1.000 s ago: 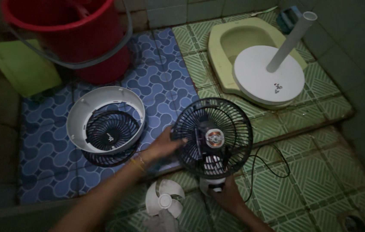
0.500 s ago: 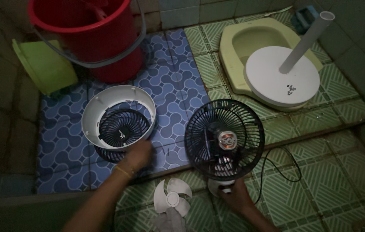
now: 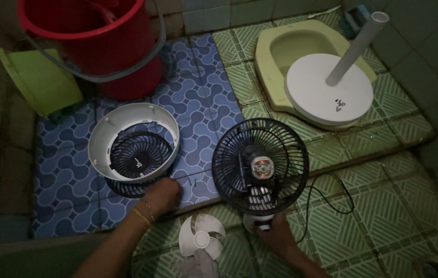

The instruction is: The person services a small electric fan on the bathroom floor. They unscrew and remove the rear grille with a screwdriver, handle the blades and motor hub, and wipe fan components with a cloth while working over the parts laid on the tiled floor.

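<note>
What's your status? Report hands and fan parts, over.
Left hand at the front grille rim, grip unclear. Right hand under the rear grille and motor. White blade on the floor between. Nothing in the way.

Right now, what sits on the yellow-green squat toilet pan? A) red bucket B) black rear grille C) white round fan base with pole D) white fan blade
C: the white round fan base with its pole lies on the squat toilet pan; the other three are elsewhere.

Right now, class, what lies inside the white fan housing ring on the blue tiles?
Inside the white housing ring sits a black front grille. A second black grille pokes out beneath its near edge; the left hand and the ring hide the rest.
</note>
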